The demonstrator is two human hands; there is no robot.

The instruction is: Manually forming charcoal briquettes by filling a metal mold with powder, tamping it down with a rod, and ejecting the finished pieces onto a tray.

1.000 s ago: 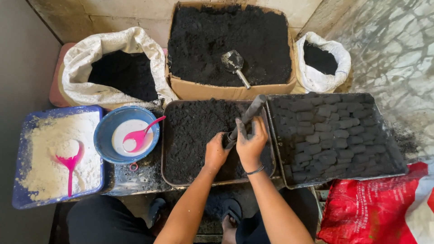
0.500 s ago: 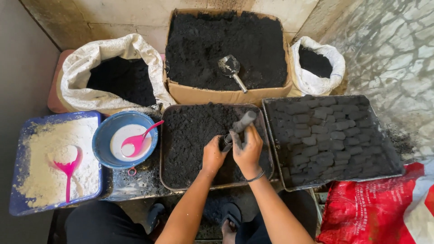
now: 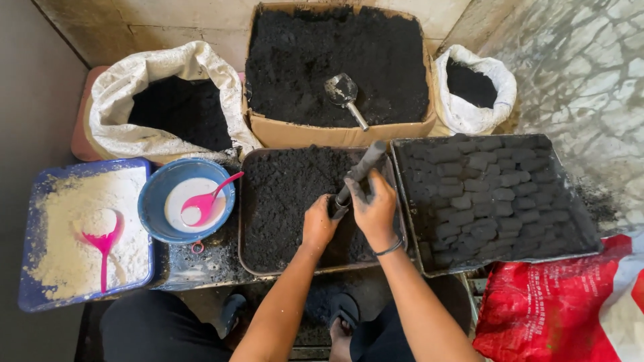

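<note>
Both hands are closed on a dark tube mould (image 3: pixel 355 175) held slanted over the middle tray (image 3: pixel 249 221) of loose black powder: the left hand (image 3: pixel 318 224) is wrapped around its lower end, the right hand (image 3: pixel 373 208) gripped just above. A filling or pressing step appears to be in hand; firm packing and steady alignment seem called for next. Pressed black blocks (image 3: pixel 486 194) are laid in the tray just right.

A blue bowl (image 3: pixel 161 201) with a pink spoon (image 3: pixel 204 198) sits beside a white sack (image 3: pixel 157 70).
</note>
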